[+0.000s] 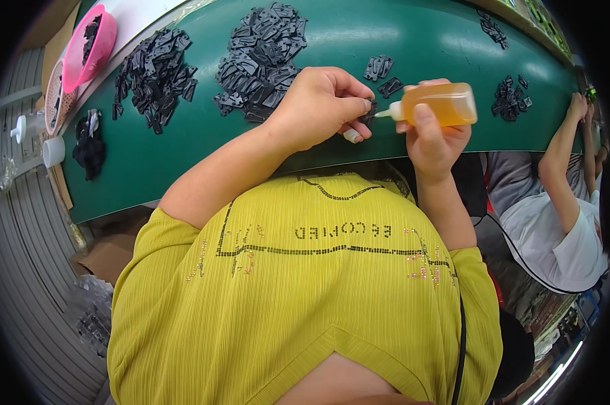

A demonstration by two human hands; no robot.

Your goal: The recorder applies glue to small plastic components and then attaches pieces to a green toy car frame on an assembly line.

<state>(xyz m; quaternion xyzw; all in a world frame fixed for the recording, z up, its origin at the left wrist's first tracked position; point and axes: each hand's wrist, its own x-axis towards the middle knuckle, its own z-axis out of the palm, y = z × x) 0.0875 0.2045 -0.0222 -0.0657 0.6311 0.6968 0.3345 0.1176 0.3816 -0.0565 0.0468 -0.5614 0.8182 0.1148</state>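
Between the thumb and fingers of my left hand is a small black plastic part, mostly covered by the fingers. My right hand grips a clear squeeze bottle of amber liquid, tipped on its side. Its pale nozzle points left, right up at the black part; whether they touch I cannot tell. Just beyond my hands lie a single black part and a small cluster of black parts. A large heap of the same parts spreads beyond my left forearm.
Another heap of black parts lies further left on the green table. Small piles sit at the right. At the left edge are a pink basin, a white cup and a black cloth. A co-worker sits at right.
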